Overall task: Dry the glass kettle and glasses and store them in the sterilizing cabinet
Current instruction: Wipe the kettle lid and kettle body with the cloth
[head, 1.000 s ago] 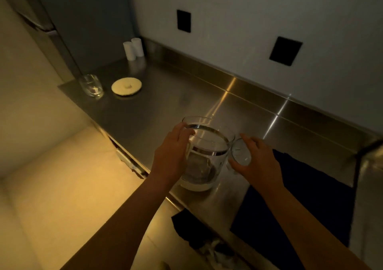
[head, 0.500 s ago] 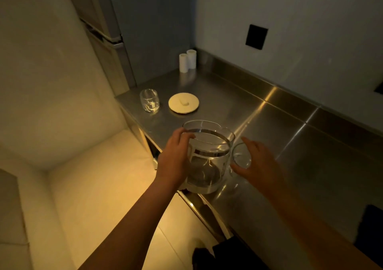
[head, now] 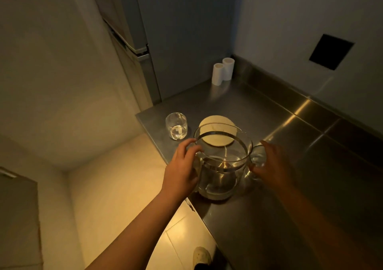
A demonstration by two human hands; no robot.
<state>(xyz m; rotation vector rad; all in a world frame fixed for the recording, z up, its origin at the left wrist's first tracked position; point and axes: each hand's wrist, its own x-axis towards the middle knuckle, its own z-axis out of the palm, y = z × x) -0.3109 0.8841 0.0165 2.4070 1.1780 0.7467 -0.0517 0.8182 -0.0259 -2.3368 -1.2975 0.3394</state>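
The left hand (head: pixel 182 168) grips the glass kettle (head: pixel 221 162) by its side, near the steel table (head: pixel 290 166) edge; the right hand (head: pixel 271 166) holds a small glass (head: pixel 257 160) just beside it. A second glass (head: pixel 176 126) stands near the round lid (head: pixel 217 132), farther back.

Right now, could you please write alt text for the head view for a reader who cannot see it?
A person's left hand grips a glass kettle by its side over a steel counter, while the right hand holds a small glass beside it. Farther back sit a second glass, a round pale lid and two white rolls.
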